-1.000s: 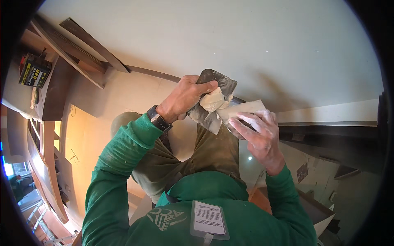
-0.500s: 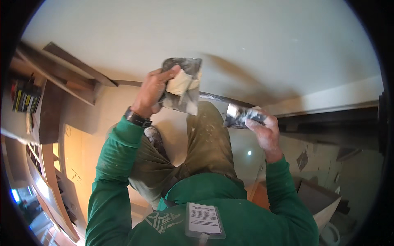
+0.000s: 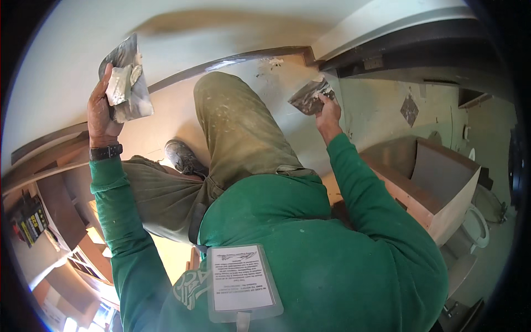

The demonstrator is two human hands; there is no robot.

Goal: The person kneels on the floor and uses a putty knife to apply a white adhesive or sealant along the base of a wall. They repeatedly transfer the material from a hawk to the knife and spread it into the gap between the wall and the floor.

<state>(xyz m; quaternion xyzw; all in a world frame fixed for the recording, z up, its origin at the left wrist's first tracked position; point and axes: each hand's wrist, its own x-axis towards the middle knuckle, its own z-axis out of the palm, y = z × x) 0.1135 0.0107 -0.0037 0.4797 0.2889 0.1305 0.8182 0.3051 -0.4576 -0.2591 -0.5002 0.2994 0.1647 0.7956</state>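
My left hand (image 3: 102,116) is raised at the upper left, closed on a flat metal putty plate (image 3: 141,99). A thick cream lump of putty (image 3: 118,86) sits on the plate, near my thumb. My right hand (image 3: 329,114) grips a broad, flat metal scraper (image 3: 304,100) to the right of my knee, its blade smeared with pale putty. Both tools are apart from the white wall (image 3: 232,41) in front of me. Along the wall's foot runs a dark strip (image 3: 182,76) with white smears.
A dark recessed ledge (image 3: 409,47) is at the upper right. An open wooden box (image 3: 442,171) stands on the right, with a toilet (image 3: 474,228) beyond it. Wooden shelving (image 3: 55,205) with a black-and-yellow box (image 3: 30,218) is on the left. My shoe (image 3: 183,157) rests on the floor.
My view has turned to the right. In the picture, my left hand with the putty plate has shifted left and up; my right hand with the scraper has moved up and slightly left.
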